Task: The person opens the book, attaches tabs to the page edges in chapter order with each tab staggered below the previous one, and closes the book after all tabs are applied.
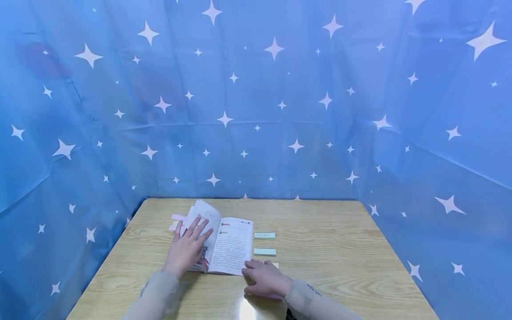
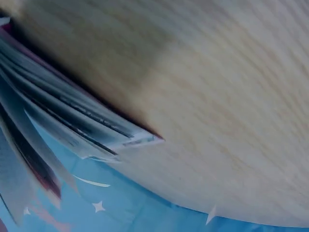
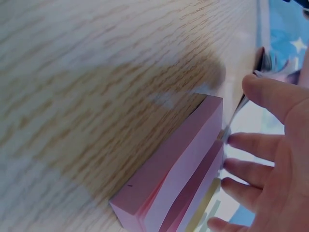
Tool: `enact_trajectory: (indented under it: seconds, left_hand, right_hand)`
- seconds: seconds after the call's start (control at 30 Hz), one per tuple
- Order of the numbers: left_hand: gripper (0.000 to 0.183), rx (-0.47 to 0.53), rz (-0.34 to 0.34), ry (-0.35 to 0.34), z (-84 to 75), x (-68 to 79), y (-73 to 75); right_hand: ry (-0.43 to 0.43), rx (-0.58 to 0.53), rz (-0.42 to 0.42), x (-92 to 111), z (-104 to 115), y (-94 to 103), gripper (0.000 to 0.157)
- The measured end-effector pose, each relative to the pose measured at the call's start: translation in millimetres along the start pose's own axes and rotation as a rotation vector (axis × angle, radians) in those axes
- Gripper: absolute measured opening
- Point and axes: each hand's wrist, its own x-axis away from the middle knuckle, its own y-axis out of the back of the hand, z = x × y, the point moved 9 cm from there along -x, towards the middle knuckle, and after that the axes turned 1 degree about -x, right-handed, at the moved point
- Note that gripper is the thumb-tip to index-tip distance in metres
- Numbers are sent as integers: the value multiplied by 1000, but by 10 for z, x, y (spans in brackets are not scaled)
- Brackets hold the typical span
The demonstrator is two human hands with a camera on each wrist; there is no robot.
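Observation:
An open book (image 1: 232, 246) lies on the table, with printed text on its right page and pink tabs (image 1: 178, 217) sticking out past its left edge. My left hand (image 1: 187, 249) rests on the left page with its fingers spread. In the left wrist view the book's page edges (image 2: 72, 111) show, and the hand is out of sight. At the book's lower right corner is my right hand (image 1: 266, 278), fingers loosely extended; whether they touch the page I cannot tell. Pink sticky note pads (image 3: 169, 164) lie beside those fingers in the right wrist view, mostly hidden under the hand in the head view.
Right of the book lie a pale green sticky strip (image 1: 265, 235) with writing and a green note pad (image 1: 265, 252). A yellowish pad (image 1: 276, 265) peeks out behind the right hand. The wooden table (image 1: 332, 240) is bordered by a blue star-patterned curtain (image 1: 256, 98).

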Motion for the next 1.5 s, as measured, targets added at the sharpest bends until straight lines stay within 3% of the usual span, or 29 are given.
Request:
enact_trajectory:
  seconds: [0.17,0.33,0.7,0.93,1.1,1.23,1.5]
  left_hand:
    - [50,8,77,28,-42,14,-210]
    - [42,81,144,57,-143,44,-389]
    - [41,210,330,232,-132,57,-621]
    - [54,319,437,375,-21,175,-863]
    - [55,386,446,439,18,248,-931]
    - [54,400,430,448,0,245,-945]
    - [52,349,440,456,-30,216,-949]
  right_hand:
    - [1,3,-16,-4,-9,-2,58]
    - [-6,-5,-16,8,12,-3,59]
    - [9,63,-27,-48,62,23,50]
    - [39,91,-47,-90,93,59,27]
    - [66,108,-48,-135,120,80,25]
    - [77,103,-55,-194,143,144,24]
    - [66,41,-31,-449,232,127,50]
